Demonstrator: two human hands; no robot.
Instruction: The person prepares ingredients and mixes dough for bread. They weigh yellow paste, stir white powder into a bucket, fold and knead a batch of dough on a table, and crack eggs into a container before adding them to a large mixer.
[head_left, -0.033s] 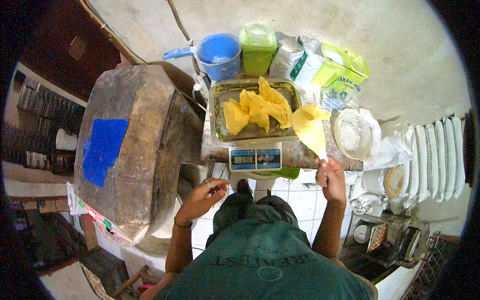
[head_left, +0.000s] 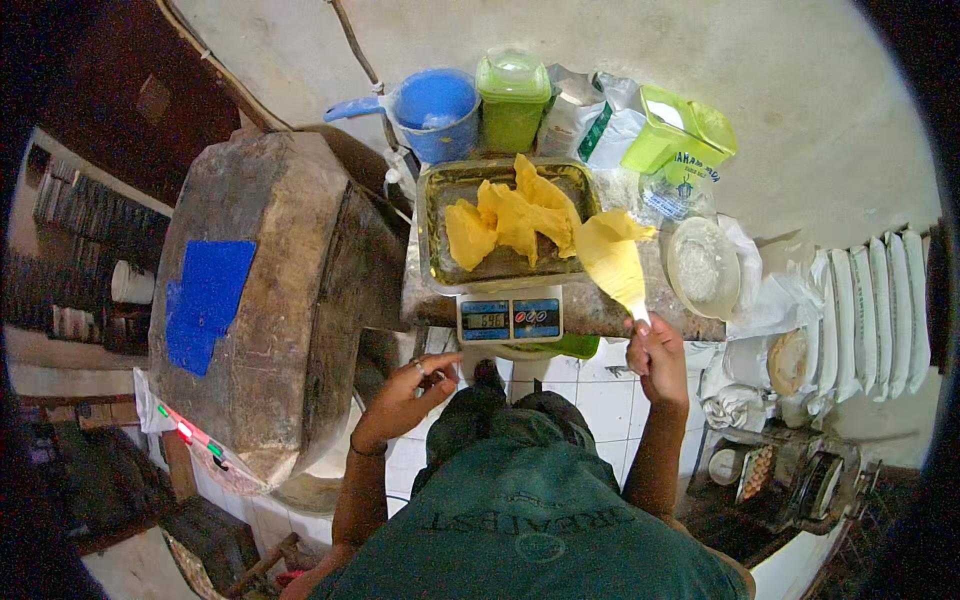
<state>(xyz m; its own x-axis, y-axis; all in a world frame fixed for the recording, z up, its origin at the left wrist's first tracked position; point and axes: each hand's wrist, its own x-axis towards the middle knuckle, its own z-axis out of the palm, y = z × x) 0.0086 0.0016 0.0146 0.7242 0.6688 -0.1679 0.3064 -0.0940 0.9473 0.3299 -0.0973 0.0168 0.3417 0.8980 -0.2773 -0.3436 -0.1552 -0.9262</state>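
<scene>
My right hand (head_left: 658, 358) is closed around the white handle of a spatula (head_left: 618, 255), its blade coated in yellow, buttery paste. The spatula's head reaches the right edge of a shallow metal tray (head_left: 432, 220). Several thick lumps of yellow margarine-like fat (head_left: 512, 218) lie in that tray. Under the tray's near side shows a digital kitchen scale (head_left: 511, 316) with a lit display. My left hand (head_left: 408, 402), wearing a ring, hovers below and left of the scale, holding nothing, index finger stretched out and thumb apart.
Behind the tray stand a blue dipper (head_left: 437, 105), a lidded green container (head_left: 512, 105), bags and a lime-green box (head_left: 690, 130). A bowl of white powder (head_left: 698, 268) sits at the right. A large worn wooden block-like surface (head_left: 280, 270) flanks the left; stacked white sacks (head_left: 868, 320) line the right.
The spatula and my right hand have shifted very slightly to the left. My left hand is nearly where it was, and the lumps in the tray look the same.
</scene>
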